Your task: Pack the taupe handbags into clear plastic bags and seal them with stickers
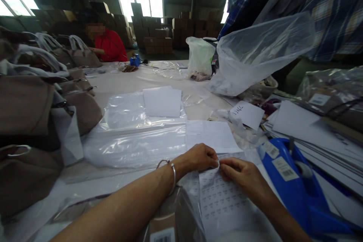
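In front of me lies a white sheet of printed labels (pixel 217 200), with rows of small dark print. My left hand (pixel 200 157), wearing a bracelet at the wrist, has its fingers closed in a pinch at the sheet's upper edge. Thumb and finger of my right hand (pixel 244 177) pinch the same spot from the other side. A small white bit shows between the fingertips; I cannot make out whether it is a loose label or the sheet's edge. Under my left forearm is a brown bag in clear plastic (pixel 177 211) with a barcode tag.
Clear plastic bags (pixel 133 143) lie flat left of centre, with white papers (pixel 163 102) on them. Taupe handbags (pixel 25 106) pile up at left. A blue tape dispenser (pixel 295 185) stands at right. Across the table sits a person in red (pixel 112 47).
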Available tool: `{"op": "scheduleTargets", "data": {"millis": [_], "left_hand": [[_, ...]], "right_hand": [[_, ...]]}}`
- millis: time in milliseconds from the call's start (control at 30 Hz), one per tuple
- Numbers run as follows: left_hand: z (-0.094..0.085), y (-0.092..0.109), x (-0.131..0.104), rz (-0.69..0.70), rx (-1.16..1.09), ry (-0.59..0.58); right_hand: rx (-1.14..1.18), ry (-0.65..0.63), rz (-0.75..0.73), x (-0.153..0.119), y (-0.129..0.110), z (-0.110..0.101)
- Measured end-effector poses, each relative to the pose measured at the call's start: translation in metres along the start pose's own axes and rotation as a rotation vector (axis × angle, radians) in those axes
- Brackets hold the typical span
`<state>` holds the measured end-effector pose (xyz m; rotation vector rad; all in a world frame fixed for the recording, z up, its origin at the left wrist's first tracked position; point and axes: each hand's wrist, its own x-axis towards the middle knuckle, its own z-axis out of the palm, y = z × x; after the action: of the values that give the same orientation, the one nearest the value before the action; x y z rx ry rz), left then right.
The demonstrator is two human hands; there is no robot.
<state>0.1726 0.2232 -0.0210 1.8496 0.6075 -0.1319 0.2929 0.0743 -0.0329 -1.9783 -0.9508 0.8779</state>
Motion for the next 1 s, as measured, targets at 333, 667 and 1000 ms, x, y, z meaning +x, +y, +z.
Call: {"op": "scheduleTargets", "data": {"millis": [333,667,1000], "left_hand": [[0.001,-0.006,0.002,0.059,0.010,0.020],[0.000,-0.006,0.001,0.002,-0.105,-0.001],[-0.002,-0.009,0.002,0.010,0.069,-0.049]], "right_hand": [[0.055,-0.032,-0.012,-0.002,0.001,0.000],[-0.179,0.029,-0.343,0.002,0.000,-0.006],[-0.411,-0.094,-0.663,0.020,0.009,-0.018]]}}
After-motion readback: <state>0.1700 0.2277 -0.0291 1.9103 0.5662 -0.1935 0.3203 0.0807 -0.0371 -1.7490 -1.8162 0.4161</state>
